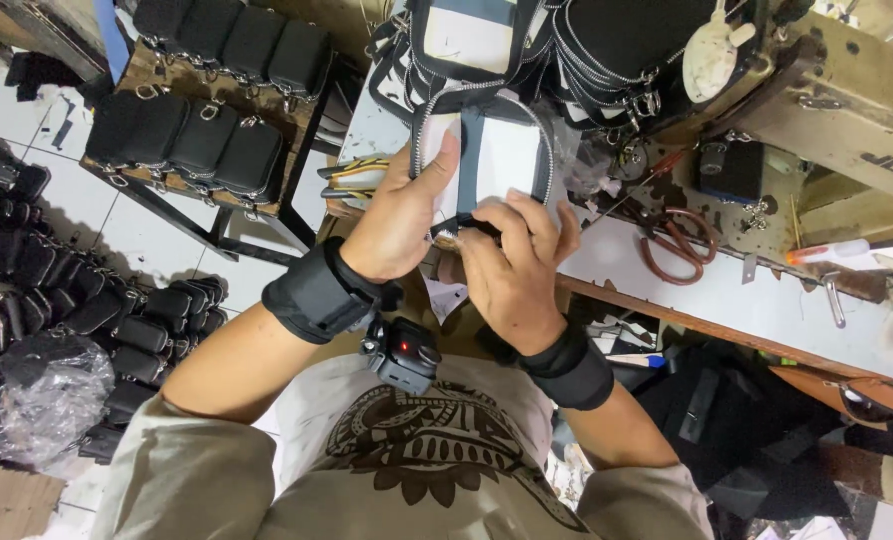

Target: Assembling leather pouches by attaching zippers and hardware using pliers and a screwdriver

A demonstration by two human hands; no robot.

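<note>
Saw left hand and right hand both clamped on half-sewn zip pouch at 12 o'clock; lining tuck underway, I judged; firmer pinch needed next

A small sewing workshop for bags: an industrial sewing machine stands on the cluttered bench, scissors lie beside it, finished black pouches fill a rack, and more pouches are heaped on the tiled floor.
</note>
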